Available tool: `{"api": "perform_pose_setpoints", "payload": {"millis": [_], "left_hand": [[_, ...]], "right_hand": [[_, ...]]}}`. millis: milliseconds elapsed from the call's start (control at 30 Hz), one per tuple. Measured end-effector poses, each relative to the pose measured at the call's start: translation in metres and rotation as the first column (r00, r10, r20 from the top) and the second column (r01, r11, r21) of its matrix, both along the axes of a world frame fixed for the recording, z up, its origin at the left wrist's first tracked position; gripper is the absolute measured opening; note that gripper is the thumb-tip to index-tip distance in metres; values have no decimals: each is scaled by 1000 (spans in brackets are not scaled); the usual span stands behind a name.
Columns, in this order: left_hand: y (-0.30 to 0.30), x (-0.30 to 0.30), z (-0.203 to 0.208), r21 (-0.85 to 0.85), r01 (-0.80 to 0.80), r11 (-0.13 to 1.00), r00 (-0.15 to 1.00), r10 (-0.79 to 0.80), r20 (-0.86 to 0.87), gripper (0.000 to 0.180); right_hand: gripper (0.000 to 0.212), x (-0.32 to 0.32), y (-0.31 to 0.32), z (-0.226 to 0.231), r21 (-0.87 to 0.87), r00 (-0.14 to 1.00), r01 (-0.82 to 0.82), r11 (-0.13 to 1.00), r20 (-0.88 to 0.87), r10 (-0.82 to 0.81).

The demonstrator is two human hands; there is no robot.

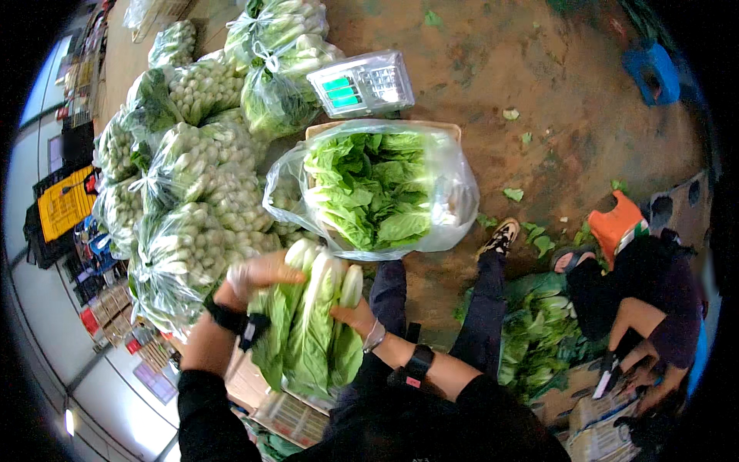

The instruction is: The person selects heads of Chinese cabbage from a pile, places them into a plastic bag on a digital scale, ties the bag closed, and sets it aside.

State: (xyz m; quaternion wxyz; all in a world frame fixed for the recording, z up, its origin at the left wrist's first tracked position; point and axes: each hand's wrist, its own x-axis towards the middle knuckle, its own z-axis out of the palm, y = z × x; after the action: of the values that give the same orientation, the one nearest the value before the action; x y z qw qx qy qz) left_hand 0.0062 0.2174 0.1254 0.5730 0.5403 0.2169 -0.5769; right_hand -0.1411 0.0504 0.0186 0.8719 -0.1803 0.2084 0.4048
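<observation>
In front of my body I hold a bunch of leafy greens, their pale thick stalks pointing away from me and the green leaves hanging toward me. My left hand wraps its left side near the stalks, slightly blurred. On the right side, my right hand grips the same bunch. Just beyond is an open clear plastic bag spread over a shallow platform, packed with more greens. A scale display with green lit panels and a keypad stands at the bag's far side.
Tied clear bags of greens are heaped on the left. Loose leaves lie on the brown floor. At the right a person bends with a knife beside a pile of greens. A blue stool stands far right.
</observation>
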Motion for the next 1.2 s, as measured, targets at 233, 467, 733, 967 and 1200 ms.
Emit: {"api": "perform_pose_setpoints", "payload": {"millis": [233, 467, 733, 967, 1200], "left_hand": [[-90, 133, -155, -59, 871, 487, 490, -859, 148, 51], [-203, 158, -271, 438, 858, 269, -166, -661, 732, 71], [-159, 103, -308, 769, 107, 630, -466, -652, 599, 74], [-87, 45, -318, 943, 252, 216, -322, -901, 292, 95], [-84, 45, -335, 890, 311, 334, -230, -882, 411, 93]], "right_hand": [[39, 33, 36, -83, -180, 735, 671, 719, 38, -677], [61, 110, -36, -181, -888, 883, 323, -328, 407, -233], [100, 99, -53, -187, -1000, 995, 4, -7, 5, -100], [66, 103, -99, -124, -872, 888, 347, -344, 424, -180], [59, 99, -88, -41, -809, 726, 587, -17, 536, -431]]}}
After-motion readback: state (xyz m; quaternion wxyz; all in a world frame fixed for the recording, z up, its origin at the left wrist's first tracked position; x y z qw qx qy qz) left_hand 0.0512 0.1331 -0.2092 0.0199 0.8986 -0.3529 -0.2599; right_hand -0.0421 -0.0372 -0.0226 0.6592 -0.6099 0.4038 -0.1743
